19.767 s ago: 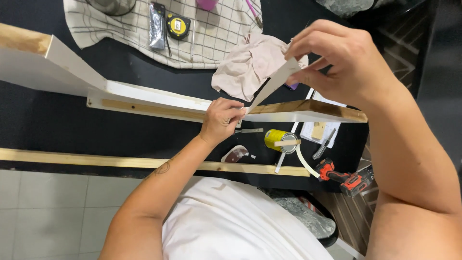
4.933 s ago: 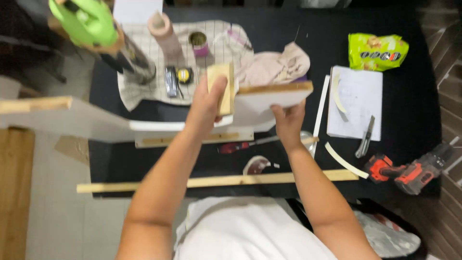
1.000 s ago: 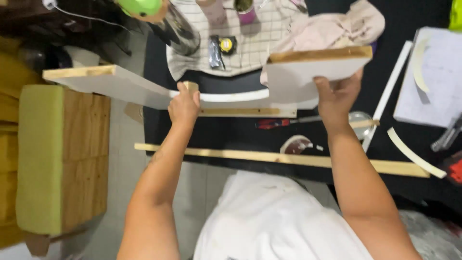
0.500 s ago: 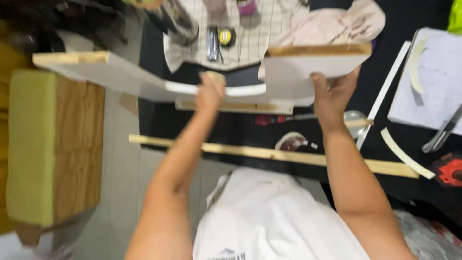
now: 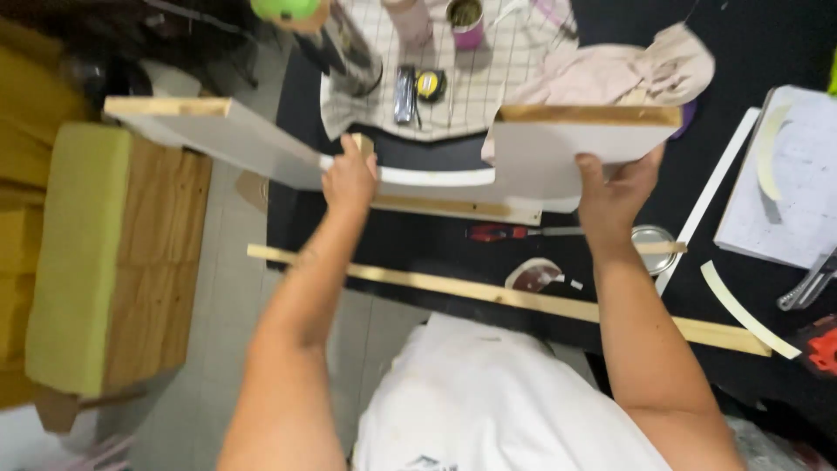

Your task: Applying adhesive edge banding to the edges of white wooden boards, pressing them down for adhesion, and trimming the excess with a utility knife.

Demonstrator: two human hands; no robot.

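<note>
Right now both hands are holding a long white panel (image 5: 540,153) with raw wooden edges and a shallow cut-out in its middle, lifted above the black counter (image 5: 418,253). The left hand (image 5: 349,179) is closing around the narrow strip at the left end of the cut-out, fingers wrapped over the top, with a small wooden block (image 5: 362,144) seemingly pinched against the panel there; how firmly it is pinched I cannot tell. The right hand (image 5: 615,187) is cupping the panel's lower right corner from beneath, thumb up its face, fingers curled behind.

Taking the panel as the landmark: directly below it a thin wooden batten (image 5: 453,209) is lying on the counter, and nearer the person a red-handled screwdriver (image 5: 497,233) and a long wooden strip (image 5: 488,296) are resting. Beyond the panel a checked cloth (image 5: 488,78) is carrying a tape measure (image 5: 430,85) and a small tin (image 5: 465,17), with a pinkish rag (image 5: 610,70) by the panel's far right corner. Beyond its left end, which is overhanging the counter, a green-cushioned wooden bench (image 5: 113,262) is standing.

To handle this well, I judge the panel needs keeping level, since its overhanging left end is pulling on the narrow strip, the weakest part. The left grip is probably serving better as a steadying hold, with the right hand bearing the weight.
</note>
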